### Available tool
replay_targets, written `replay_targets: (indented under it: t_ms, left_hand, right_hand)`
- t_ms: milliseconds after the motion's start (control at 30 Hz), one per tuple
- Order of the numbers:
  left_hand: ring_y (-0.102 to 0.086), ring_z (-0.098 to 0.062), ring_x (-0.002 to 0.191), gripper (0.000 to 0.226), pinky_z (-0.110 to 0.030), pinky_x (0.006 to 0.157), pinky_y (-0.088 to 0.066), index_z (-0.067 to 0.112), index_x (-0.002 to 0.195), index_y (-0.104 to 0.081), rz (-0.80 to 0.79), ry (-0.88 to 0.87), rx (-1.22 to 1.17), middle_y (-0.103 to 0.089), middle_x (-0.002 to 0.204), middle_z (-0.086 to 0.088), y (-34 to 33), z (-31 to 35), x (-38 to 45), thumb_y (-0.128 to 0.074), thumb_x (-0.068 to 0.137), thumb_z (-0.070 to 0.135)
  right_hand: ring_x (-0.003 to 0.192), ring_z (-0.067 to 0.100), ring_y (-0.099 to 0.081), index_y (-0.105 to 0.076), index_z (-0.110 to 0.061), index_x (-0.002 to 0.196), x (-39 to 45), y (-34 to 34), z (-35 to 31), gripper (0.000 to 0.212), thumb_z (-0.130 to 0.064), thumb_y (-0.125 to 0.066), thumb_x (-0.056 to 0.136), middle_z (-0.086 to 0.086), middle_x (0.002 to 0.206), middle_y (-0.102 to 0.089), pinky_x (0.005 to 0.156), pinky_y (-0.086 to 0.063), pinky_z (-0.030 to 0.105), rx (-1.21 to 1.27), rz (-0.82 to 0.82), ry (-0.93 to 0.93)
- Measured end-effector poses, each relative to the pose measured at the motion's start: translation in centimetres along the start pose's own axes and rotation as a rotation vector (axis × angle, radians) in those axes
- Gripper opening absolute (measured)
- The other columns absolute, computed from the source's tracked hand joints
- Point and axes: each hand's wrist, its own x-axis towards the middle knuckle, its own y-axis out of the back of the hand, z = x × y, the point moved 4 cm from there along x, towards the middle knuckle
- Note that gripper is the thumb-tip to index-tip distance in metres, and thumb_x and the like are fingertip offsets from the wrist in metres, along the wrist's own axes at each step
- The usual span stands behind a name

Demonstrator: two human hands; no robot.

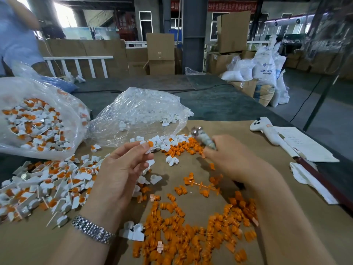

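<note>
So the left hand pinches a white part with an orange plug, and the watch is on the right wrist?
No: the head view shows the watch on the left wrist. The left hand does pinch the white part with its orange plug.

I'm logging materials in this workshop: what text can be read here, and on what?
"ABS RESI": on the white sack, cut off at its fold; the smaller line beneath is blurred.
"29个全国安全生产月": on the red banner, the rest blurred.
Marks on the box: too blurred to read.
Writing on the paper: too small to read.
</note>
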Motion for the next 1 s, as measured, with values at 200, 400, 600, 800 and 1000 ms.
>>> replay_targets:
  t_ms: [200,400,600,800,1000]
  left_hand:
    - [-0.073,-0.013,0.077,0.021,-0.017,0.056,-0.053,0.015,0.089,-0.079,-0.024,-0.034,-0.039,-0.076,0.088,-0.003,-0.3,0.3,-0.2,-0.084,0.070,0.020]
    - [-0.072,-0.012,0.077,0.010,-0.023,0.068,-0.050,0.023,0.077,-0.081,-0.030,-0.109,0.040,-0.076,0.084,0.001,-1.0,0.3,-0.5,-0.084,0.068,0.025]
    - [-0.072,-0.013,0.078,0.016,-0.017,0.059,-0.052,0.019,0.083,-0.080,0.004,-0.171,0.110,-0.076,0.085,-0.004,-1.2,0.1,-0.7,-0.084,0.070,0.029]
    - [-0.071,-0.016,0.080,0.015,-0.020,0.060,-0.051,0.019,0.083,-0.081,0.024,-0.180,0.138,-0.077,0.086,-0.009,-1.2,-0.4,-0.7,-0.083,0.072,0.029]
    - [-0.067,-0.015,0.076,0.009,-0.020,0.061,-0.051,0.018,0.081,-0.082,0.040,-0.168,0.120,-0.076,0.081,-0.006,-0.9,-0.7,-0.5,-0.082,0.076,0.025]
  right_hand:
    - [0.069,0.010,-0.070,-0.062,-0.010,0.100,-2.5,-0.4,-3.2,0.033,-0.037,-0.044,0.106,0.002,0.081,-0.072,0.063,-0.057,0.023,0.385,-0.232,0.120]
    - [0.084,0.022,-0.071,-0.061,-0.015,0.091,-3.1,-1.7,-5.2,0.038,-0.044,-0.041,0.106,0.009,0.091,-0.074,0.081,-0.056,0.038,0.256,-0.253,0.200]
    - [0.089,0.021,-0.070,-0.061,-0.016,0.099,-3.0,-2.2,-5.5,0.041,-0.049,-0.038,0.105,0.004,0.093,-0.073,0.087,-0.055,0.045,0.181,-0.238,0.220]
    - [0.085,0.019,-0.065,-0.056,-0.021,0.095,-2.7,-2.9,-5.4,0.040,-0.055,-0.036,0.103,0.002,0.091,-0.067,0.084,-0.055,0.046,0.108,-0.175,0.222]
    - [0.073,0.021,-0.057,-0.058,-0.018,0.100,-2.2,-3.8,-6.0,0.056,-0.068,-0.033,0.095,0.003,0.082,-0.060,0.061,-0.045,0.036,0.028,0.001,0.216]
